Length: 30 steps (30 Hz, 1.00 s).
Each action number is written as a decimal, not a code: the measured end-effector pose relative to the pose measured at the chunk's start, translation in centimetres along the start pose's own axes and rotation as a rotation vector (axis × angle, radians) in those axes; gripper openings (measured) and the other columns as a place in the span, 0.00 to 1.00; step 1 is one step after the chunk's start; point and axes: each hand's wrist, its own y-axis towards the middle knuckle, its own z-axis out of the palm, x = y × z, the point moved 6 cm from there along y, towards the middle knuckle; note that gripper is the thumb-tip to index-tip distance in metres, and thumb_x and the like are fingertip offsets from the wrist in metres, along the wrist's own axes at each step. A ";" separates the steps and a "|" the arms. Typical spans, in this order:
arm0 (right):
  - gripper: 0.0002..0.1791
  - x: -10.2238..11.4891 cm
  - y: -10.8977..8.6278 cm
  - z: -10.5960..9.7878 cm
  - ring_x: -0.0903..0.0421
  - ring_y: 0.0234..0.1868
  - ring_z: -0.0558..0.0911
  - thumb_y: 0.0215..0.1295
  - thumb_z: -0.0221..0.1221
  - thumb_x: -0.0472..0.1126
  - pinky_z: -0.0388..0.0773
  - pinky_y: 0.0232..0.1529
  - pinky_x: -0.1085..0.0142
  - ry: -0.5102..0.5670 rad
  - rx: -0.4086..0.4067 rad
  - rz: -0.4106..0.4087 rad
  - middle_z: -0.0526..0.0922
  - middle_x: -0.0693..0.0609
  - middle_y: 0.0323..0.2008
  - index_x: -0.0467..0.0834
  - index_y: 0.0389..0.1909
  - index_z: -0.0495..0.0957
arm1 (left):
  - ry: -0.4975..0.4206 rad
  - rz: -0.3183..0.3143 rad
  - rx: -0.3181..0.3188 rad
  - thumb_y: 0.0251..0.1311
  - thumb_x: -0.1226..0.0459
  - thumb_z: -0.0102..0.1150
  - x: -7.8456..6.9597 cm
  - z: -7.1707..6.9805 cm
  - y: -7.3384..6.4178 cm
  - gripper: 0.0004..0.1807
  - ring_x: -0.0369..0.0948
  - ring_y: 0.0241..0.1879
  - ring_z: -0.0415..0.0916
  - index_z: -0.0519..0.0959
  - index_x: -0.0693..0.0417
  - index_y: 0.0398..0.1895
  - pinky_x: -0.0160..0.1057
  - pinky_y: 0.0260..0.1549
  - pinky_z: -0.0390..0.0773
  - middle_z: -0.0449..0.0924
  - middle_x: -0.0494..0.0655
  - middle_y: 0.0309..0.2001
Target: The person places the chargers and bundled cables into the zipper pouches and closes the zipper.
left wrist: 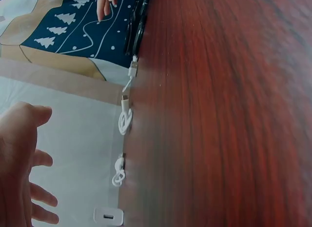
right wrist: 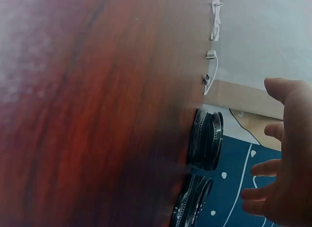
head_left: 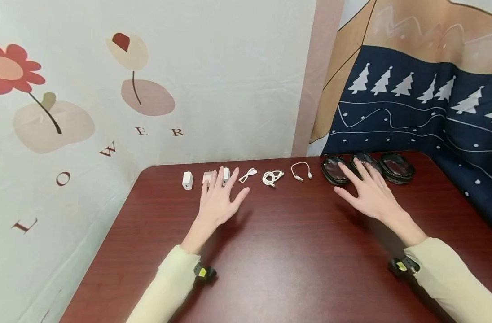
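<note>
My left hand [head_left: 217, 204] hovers over the table with fingers spread and nothing held, its fingertips overlapping two white charger plugs, a middle one [head_left: 207, 175] and a right one [head_left: 226, 175]. Another white charger plug [head_left: 187, 180] stands to their left. My right hand [head_left: 371, 195], also spread and holding nothing, reaches over black round cases. Its fingers partly cover the left case [head_left: 330, 172] and the middle case [head_left: 371, 158]; the right case [head_left: 397, 168] lies beside them. In the right wrist view, that hand [right wrist: 295, 154] is apart from the cases [right wrist: 207, 139].
Between the hands, along the back of the dark red table [head_left: 286, 251], lie a small bundled white cable [head_left: 248, 175], a coiled white cable [head_left: 269, 179] and a short curved one [head_left: 301, 164]. A printed curtain [head_left: 238, 89] hangs behind the table.
</note>
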 end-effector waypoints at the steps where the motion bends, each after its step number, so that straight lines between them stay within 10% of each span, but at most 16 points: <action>1: 0.41 0.1 0.1 0.0 0.25 0.72 0.53 0.71 0.54 0.65 0.51 0.67 0.30 0.001 -0.003 -0.003 0.52 0.30 0.75 0.54 0.79 0.54 | -0.003 0.005 -0.004 0.69 0.34 0.42 -0.2 0.1 0.1 0.40 0.60 0.76 0.48 0.59 0.39 0.79 0.64 0.70 0.50 0.54 0.60 0.77; 30: 0.39 0.3 3.4 1.7 0.23 0.68 0.58 0.71 0.55 0.60 0.62 0.59 0.27 0.006 0.050 0.005 0.55 0.27 0.71 0.46 0.76 0.59 | -0.036 0.118 0.032 0.73 0.41 0.44 -7.3 3.7 3.9 0.35 0.56 0.67 0.63 0.66 0.49 0.75 0.55 0.63 0.66 0.68 0.62 0.66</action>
